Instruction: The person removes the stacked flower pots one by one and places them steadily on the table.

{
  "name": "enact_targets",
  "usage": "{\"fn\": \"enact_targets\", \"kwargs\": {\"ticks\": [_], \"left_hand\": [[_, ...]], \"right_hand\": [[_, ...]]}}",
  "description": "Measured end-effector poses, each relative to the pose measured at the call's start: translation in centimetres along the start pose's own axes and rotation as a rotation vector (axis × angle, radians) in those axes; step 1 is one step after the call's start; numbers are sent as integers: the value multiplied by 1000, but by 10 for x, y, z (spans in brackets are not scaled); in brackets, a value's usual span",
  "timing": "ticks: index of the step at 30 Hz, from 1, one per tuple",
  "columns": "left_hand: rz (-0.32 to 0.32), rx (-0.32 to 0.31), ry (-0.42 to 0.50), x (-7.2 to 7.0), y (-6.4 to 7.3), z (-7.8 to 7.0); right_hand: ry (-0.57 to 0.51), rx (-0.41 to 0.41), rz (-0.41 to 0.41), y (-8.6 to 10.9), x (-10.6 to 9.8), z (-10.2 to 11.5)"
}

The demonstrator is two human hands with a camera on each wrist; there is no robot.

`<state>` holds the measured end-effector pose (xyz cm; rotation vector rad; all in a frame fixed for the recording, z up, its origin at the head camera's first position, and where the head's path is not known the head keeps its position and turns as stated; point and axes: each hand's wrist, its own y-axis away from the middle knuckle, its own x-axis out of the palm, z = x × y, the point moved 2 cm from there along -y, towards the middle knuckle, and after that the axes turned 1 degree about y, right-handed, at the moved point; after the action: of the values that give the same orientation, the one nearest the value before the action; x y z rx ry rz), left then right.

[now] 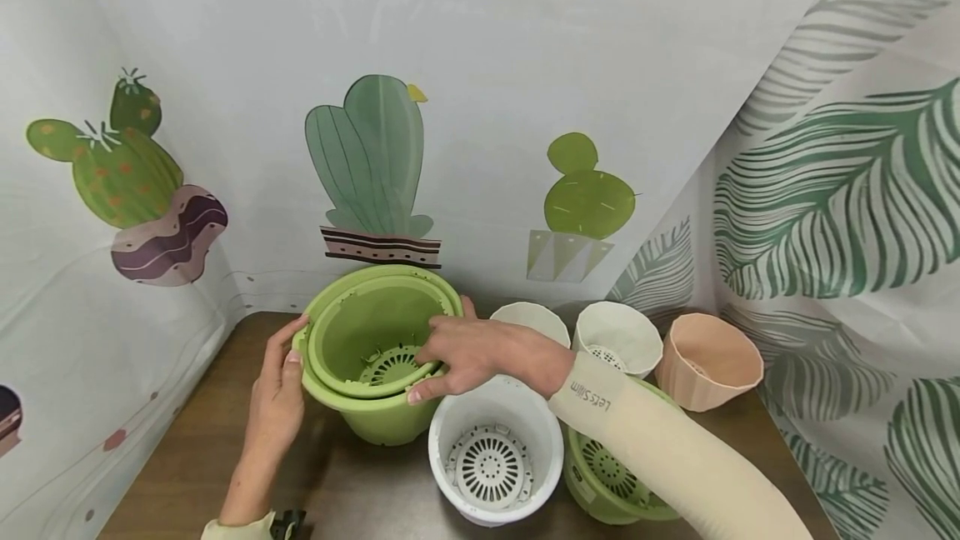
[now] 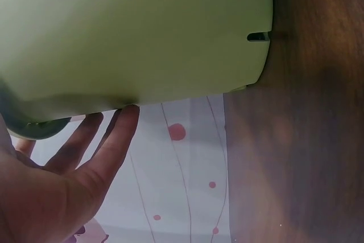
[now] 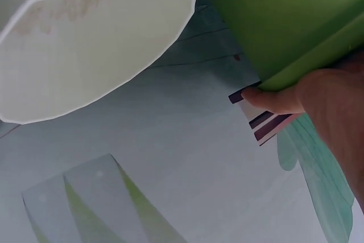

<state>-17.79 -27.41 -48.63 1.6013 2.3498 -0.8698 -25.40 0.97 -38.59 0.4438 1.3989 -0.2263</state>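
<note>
Toward the left of the table in the head view, a green flower pot (image 1: 382, 425) stands with a smaller green pot (image 1: 345, 332) nested inside, slots showing in its bottom. My left hand (image 1: 279, 394) holds the outer pot at its left rim; in the left wrist view its fingers (image 2: 116, 140) lie against the green wall. Across the nested pots, my right hand (image 1: 472, 352) grips the right rim, some fingers reaching inside and the thumb in front. From the right wrist, one digit (image 3: 273, 99) shows hooked at the green rim. The left fingertips behind the rim are partly hidden.
Right of the nested pots stands a white pot (image 1: 442, 448) with a slotted bottom. Another green pot (image 1: 588, 494) is partly under my right sleeve. Two white fluted pots, one at the back (image 1: 622, 332), and a peach pot (image 1: 708, 357) line the wall cloth.
</note>
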Motion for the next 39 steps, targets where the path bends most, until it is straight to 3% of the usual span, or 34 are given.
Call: {"fn": "enact_targets", "kwargs": {"ticks": [13, 28, 39], "left_hand": [[-42, 7, -88, 0, -1, -3], [-50, -21, -96, -2, 1, -5], [-51, -9, -129, -3, 0, -7]], "right_hand": [[32, -30, -12, -1, -3, 0], [7, -52, -103, 5, -1, -1], [12, -37, -163, 5, 0, -2]]}}
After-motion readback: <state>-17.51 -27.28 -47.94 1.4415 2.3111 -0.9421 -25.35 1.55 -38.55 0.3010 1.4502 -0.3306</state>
